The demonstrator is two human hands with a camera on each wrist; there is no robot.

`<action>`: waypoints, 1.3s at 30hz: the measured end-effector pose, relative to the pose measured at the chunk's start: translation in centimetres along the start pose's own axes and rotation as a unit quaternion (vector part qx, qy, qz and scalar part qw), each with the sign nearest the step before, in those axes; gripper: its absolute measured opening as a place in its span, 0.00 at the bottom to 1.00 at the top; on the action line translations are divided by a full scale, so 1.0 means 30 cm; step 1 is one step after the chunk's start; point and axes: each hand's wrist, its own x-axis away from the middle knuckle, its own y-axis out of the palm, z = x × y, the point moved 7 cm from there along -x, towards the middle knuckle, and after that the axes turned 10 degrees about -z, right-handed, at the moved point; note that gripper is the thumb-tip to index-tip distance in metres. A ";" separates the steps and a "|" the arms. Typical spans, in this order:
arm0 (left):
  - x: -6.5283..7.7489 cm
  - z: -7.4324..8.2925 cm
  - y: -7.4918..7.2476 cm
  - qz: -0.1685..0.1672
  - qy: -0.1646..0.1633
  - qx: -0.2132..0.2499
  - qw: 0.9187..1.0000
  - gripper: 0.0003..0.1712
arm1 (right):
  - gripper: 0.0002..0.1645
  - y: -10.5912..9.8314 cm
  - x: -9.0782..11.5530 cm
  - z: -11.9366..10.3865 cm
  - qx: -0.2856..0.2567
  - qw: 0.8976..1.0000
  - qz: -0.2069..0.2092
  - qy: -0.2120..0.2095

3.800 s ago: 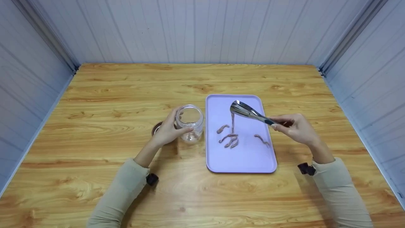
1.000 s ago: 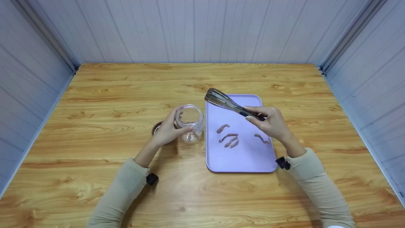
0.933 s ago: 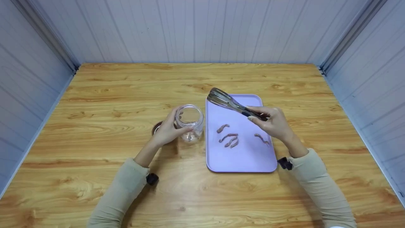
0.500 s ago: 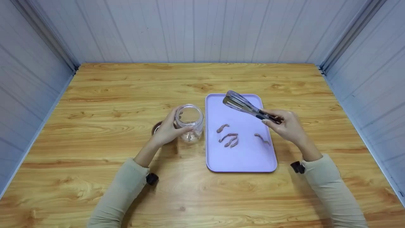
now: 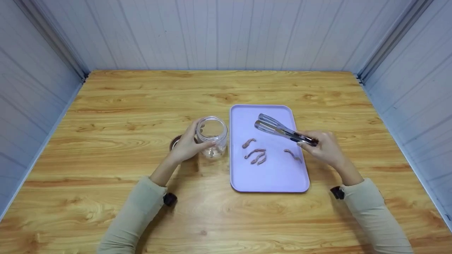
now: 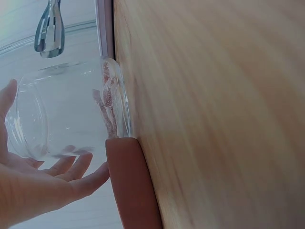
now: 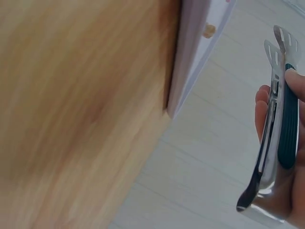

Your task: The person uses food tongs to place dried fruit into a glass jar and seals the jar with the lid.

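My left hand (image 5: 186,145) holds a clear jar (image 5: 216,150) upright on the table, thumb on the near side and fingers round the far left. The jar's mouth is uncovered, and a few reddish-brown strips (image 6: 107,98) lie at its bottom in the left wrist view. With my right hand (image 5: 325,147) I grip slotted metal serving tongs (image 5: 287,133) with dark grips. Their tips are spread above the lilac tray (image 5: 268,180), with nothing between them. Several shrivelled brown strips (image 5: 255,151) lie left of the tray's middle; another strip (image 5: 292,155) lies near its right edge.
A brown lid (image 5: 173,141) lies on the wooden table (image 5: 141,106) left of the jar, partly hidden by my left hand. The tray's left rim is close beside the jar. Pale panelled walls (image 5: 219,35) stand behind the table and at both sides.
Earlier the tongs held a hanging strip; now they hold none. From beside the jar, my right hand has moved them right and lower over the tray, their tips parting. My left hand stayed still.
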 end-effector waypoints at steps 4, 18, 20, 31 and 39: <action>-0.001 0.002 0.000 0.002 0.004 -0.001 1.000 0.47 | 0.18 0.016 0.010 0.009 0.022 1.000 -0.019 0.005; 0.020 0.055 -0.002 -0.002 0.009 0.009 1.000 0.46 | 0.18 0.076 0.014 0.022 0.043 0.996 -0.074 0.001; 0.031 0.087 -0.002 -0.003 0.012 0.011 1.000 0.45 | 0.18 0.084 0.011 0.022 0.039 0.996 -0.082 0.004; 0.047 0.129 -0.004 -0.004 0.005 0.004 1.000 0.44 | 0.17 0.107 0.001 0.019 0.033 0.994 -0.099 0.010; 0.042 0.121 -0.004 -0.005 0.011 0.012 1.000 0.44 | 0.16 0.108 -0.002 0.015 0.025 0.995 -0.099 0.014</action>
